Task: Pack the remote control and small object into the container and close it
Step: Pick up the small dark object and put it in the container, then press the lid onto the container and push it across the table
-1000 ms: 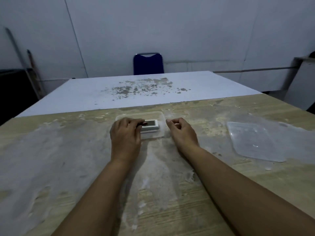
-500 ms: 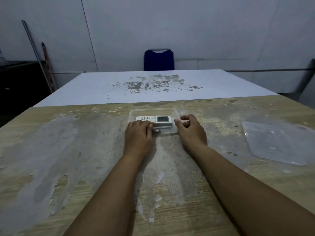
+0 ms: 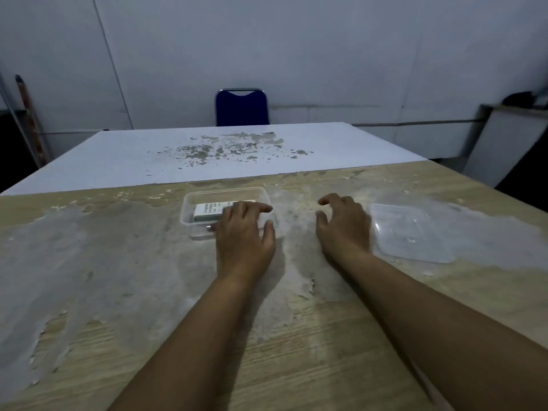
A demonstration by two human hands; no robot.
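Under the left hand (image 3: 244,232), the container (image 3: 189,215) sits on the tabletop (image 3: 296,336) with the remote (image 3: 207,211) inside; spread fingers steady it, gripping nothing. Right hand (image 3: 344,225), half-open and empty, is just beside the lid (image 3: 415,232), probably to fetch it. Small object: hidden.

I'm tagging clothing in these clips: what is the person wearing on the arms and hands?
Nothing that shows. Both forearms are bare up to the frame's bottom edge, with no sleeve in view. The left hand and right hand have no gloves, and no ring, watch or bracelet is visible; the dim light could hide small details on the fingers.
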